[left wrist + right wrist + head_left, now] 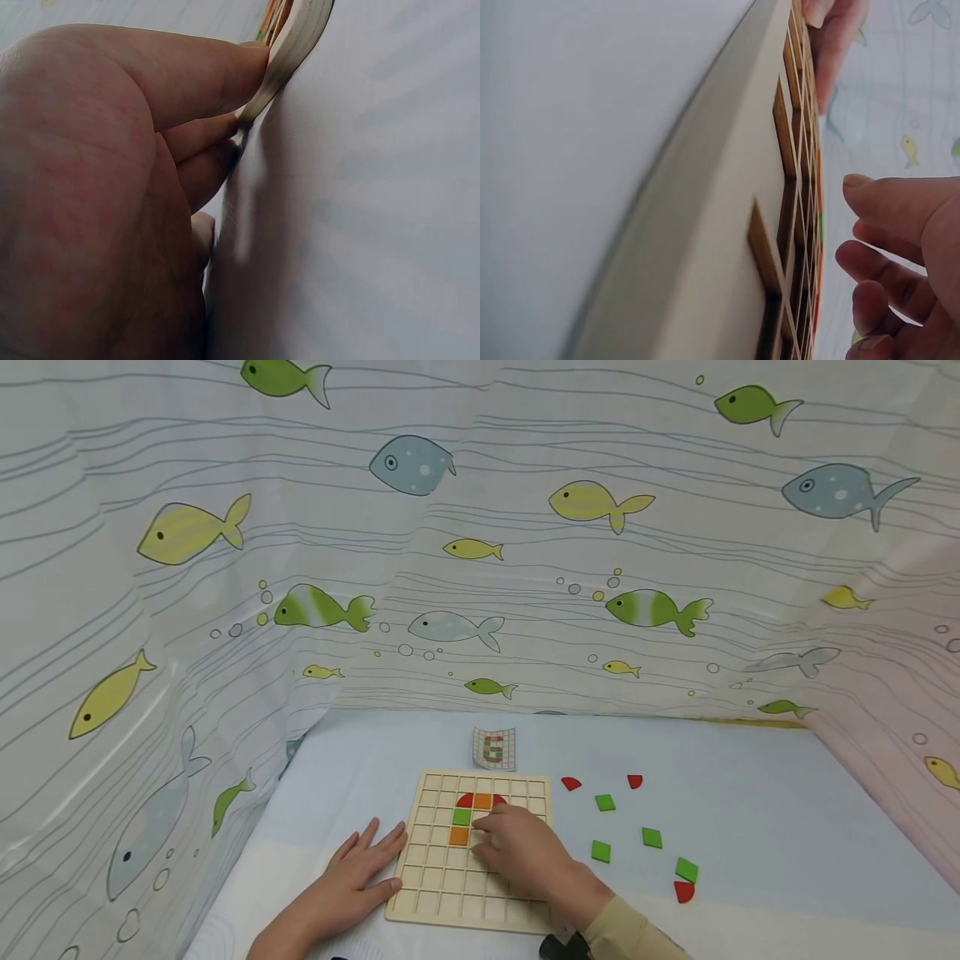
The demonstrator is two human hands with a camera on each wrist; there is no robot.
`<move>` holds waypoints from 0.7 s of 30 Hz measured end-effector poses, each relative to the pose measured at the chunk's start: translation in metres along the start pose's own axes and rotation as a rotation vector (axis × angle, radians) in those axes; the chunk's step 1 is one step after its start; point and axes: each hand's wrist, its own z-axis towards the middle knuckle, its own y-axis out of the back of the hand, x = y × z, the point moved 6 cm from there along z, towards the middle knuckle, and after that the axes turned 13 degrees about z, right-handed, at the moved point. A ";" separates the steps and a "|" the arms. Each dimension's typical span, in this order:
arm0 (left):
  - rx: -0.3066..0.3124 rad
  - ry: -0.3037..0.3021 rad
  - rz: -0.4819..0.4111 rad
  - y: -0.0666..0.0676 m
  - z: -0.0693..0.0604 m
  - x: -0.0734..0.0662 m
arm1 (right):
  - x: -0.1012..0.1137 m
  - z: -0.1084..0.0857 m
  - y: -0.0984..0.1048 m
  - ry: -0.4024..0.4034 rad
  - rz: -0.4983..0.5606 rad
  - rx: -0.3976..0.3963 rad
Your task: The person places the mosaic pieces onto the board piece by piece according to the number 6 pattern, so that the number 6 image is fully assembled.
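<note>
Right hand at right, fingers bent, beside wooden grid board; left hand at far end.

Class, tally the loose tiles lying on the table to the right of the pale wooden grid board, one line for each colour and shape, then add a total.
Flat green square tiles: 4
Flat red quarter-circle tiles: 3
Total: 7
</note>
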 end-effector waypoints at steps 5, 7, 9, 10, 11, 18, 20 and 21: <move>-0.005 -0.002 0.000 0.000 0.000 -0.001 | -0.009 -0.009 0.007 -0.025 0.044 -0.023; -0.004 0.000 0.001 0.000 -0.001 -0.001 | -0.013 -0.013 0.009 -0.038 0.068 -0.026; -0.003 0.003 -0.001 0.000 -0.001 0.000 | -0.018 -0.016 0.011 -0.051 0.082 -0.035; -0.003 0.005 -0.001 0.000 -0.001 0.000 | -0.019 -0.018 0.012 -0.056 0.086 -0.040; -0.002 0.007 -0.001 0.000 -0.001 0.000 | -0.021 -0.020 0.013 -0.058 0.089 -0.046; -0.003 -0.002 -0.008 0.001 -0.001 -0.001 | -0.029 -0.030 0.017 -0.089 0.131 -0.065; -0.004 -0.006 -0.010 0.002 -0.001 -0.002 | -0.031 -0.034 0.019 -0.099 0.137 -0.072; -0.005 -0.008 -0.012 0.002 -0.001 -0.003 | -0.032 -0.035 0.021 -0.101 0.138 -0.077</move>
